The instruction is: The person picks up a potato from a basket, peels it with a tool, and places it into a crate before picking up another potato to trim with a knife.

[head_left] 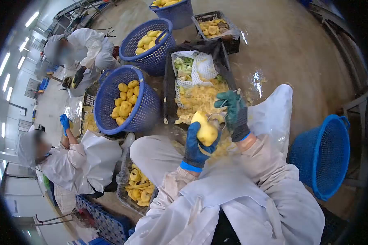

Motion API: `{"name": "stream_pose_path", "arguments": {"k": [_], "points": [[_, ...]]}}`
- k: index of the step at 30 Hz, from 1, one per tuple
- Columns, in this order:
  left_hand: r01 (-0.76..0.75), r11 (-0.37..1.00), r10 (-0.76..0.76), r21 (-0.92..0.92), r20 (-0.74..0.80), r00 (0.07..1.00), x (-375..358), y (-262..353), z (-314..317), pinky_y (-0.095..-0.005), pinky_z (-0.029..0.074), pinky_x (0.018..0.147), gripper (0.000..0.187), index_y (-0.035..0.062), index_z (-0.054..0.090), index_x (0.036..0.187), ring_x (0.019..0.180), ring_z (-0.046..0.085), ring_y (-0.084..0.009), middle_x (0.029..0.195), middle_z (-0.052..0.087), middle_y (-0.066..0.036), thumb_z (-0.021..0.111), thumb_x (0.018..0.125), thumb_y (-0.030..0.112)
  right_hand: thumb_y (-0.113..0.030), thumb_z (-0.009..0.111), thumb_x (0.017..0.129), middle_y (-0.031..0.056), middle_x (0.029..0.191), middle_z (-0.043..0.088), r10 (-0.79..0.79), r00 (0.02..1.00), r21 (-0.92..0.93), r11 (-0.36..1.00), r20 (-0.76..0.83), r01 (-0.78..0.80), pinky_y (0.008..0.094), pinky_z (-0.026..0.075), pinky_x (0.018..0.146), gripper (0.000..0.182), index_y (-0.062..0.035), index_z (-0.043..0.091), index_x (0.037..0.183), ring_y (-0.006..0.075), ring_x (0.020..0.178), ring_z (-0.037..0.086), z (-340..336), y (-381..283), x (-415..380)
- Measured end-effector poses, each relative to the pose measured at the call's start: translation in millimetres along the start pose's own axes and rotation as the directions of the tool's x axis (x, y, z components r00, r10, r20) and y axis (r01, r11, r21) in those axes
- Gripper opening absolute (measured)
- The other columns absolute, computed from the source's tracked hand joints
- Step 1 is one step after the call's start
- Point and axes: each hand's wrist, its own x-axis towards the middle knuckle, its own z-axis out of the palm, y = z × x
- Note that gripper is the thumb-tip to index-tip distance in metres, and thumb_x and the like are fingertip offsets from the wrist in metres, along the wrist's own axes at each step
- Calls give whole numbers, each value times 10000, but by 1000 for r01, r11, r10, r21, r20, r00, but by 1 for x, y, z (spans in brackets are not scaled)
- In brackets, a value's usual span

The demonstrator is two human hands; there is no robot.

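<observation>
Above the apron (229, 188), clutching a yellow fruit (206, 130) in closed left hand (195, 146), blurred tool (217, 118) in half-curled right hand (234, 109).

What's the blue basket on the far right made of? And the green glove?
The blue basket seems to be moulded plastic, slightly shiny: it looks stiff, with neat holes. The green glove on the right hand may be rubber-coated cloth: the green looks smooth, the dark grey cuff perhaps knitted.
</observation>
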Motion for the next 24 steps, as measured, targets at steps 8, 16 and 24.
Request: {"name": "stream_pose_path", "arguments": {"k": [8,16,24], "points": [[-123,991,114,-47,-164,980,-1,-3,11,-401,502,900,406,97,530,1169,1058,570,-278,1155,564,-96,655,808,234,-289,554,939,89,862,656,145,986,407,908,-76,-103,312,509,678,267,-29,618,929,192,706,645,-12,8,18],[-120,993,121,11,-90,989,4,-2,1,-367,485,909,478,57,515,1170,1076,560,-263,1130,572,-119,696,766,238,-234,530,946,88,936,638,32,992,389,918,121,-77,310,509,717,219,-29,587,993,153,778,612,-13,15,13],[-163,982,166,92,-24,986,1,-13,3,-398,485,933,422,65,524,1182,1074,572,-247,1128,596,-88,612,853,314,-152,512,927,93,922,641,-252,954,-136,952,165,275,310,508,726,173,-30,597,1015,168,789,626,0,5,3]]}}
